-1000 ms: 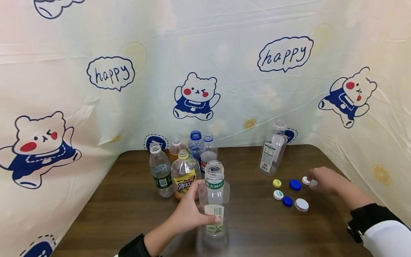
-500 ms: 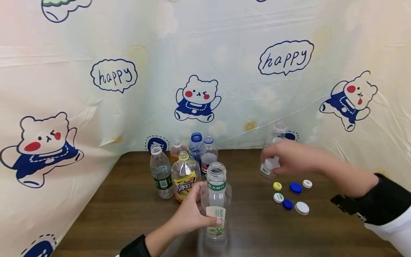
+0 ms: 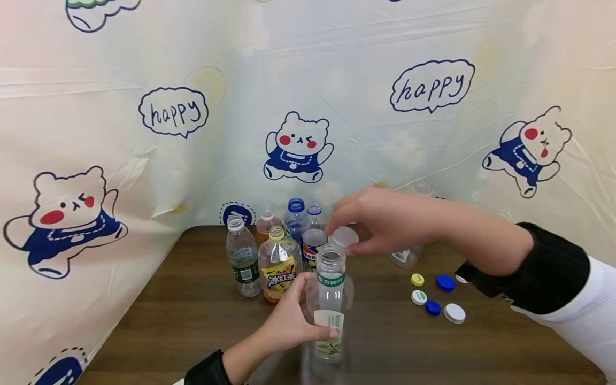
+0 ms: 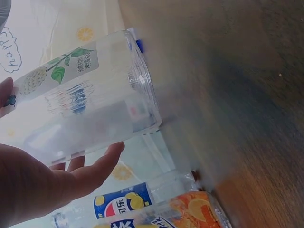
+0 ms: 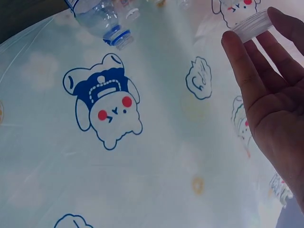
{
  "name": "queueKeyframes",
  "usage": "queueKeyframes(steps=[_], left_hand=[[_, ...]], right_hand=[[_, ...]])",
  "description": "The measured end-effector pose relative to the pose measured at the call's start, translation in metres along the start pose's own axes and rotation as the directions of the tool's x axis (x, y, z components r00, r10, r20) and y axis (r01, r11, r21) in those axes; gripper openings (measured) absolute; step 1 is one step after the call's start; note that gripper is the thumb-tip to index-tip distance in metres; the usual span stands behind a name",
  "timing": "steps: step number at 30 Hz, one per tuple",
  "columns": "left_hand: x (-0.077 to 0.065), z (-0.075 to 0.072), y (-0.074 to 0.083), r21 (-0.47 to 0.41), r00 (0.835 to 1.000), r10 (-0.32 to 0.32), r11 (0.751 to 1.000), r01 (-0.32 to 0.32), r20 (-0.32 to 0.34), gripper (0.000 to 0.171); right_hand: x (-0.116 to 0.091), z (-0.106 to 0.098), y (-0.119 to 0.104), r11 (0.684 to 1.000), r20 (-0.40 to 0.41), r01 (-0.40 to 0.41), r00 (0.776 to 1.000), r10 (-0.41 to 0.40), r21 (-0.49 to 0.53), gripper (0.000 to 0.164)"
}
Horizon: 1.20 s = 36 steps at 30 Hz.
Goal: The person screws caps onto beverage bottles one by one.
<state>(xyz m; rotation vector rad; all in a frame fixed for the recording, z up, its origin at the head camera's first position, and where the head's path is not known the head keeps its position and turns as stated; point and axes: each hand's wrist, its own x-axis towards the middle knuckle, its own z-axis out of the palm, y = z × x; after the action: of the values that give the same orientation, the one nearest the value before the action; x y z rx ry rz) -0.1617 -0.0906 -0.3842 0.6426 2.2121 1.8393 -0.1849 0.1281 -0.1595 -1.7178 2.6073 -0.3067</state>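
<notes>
My left hand (image 3: pixel 289 323) grips a clear square bottle (image 3: pixel 332 293) with a green-and-white label, standing upright and uncapped on the table. In the left wrist view the fingers lie along the side of this bottle (image 4: pixel 71 111). Just above and behind its mouth, my right hand (image 3: pixel 390 219) pinches a translucent white bottle cap (image 3: pixel 344 237). The right wrist view has the cap (image 5: pixel 251 26) between thumb and fingertips, apart from any bottle. Close to the left hand stands an open iced tea bottle (image 3: pixel 279 267) with a yellow label.
Several more open bottles are grouped at the left, among them a green-labelled water bottle (image 3: pixel 244 262) and a cola bottle (image 3: pixel 314 235). A clear bottle (image 3: pixel 406 258) stands behind the right arm. Loose caps, including a blue cap (image 3: pixel 445 283) and a white cap (image 3: pixel 454 313), lie at the right.
My right hand has picked up the translucent cap from the right of the loose caps and carried it left to the bottle's mouth. The left hand keeps its grip on the bottle.
</notes>
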Motion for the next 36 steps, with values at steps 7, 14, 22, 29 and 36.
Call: queueKeyframes(steps=[7,14,22,29,36], left_hand=[[0.000,-0.001,0.001,0.012,1.000,-0.010,1.000,0.010,0.006,0.084],[0.000,0.000,0.003,0.017,1.000,-0.022,1.000,0.022,0.012,0.082],[0.000,0.002,0.005,0.016,0.999,-0.029,0.999,0.029,0.013,0.083],[-0.001,0.002,0.007,0.003,0.999,-0.036,0.999,0.036,0.018,0.082],[-0.001,0.002,0.006,0.008,1.000,-0.027,1.000,0.027,0.014,0.083]], right_hand=[[0.008,0.007,-0.004,1.000,0.050,0.002,0.999,-0.004,0.030,0.032],[0.013,0.010,-0.007,1.000,0.084,0.007,0.996,-0.009,0.029,0.030],[0.014,0.010,-0.007,0.999,0.105,0.021,0.994,-0.025,0.041,0.031],[0.014,0.010,-0.004,0.997,0.110,0.050,0.992,-0.055,0.055,0.031],[0.014,0.009,-0.003,0.995,0.116,0.081,0.989,-0.088,0.065,0.034]])
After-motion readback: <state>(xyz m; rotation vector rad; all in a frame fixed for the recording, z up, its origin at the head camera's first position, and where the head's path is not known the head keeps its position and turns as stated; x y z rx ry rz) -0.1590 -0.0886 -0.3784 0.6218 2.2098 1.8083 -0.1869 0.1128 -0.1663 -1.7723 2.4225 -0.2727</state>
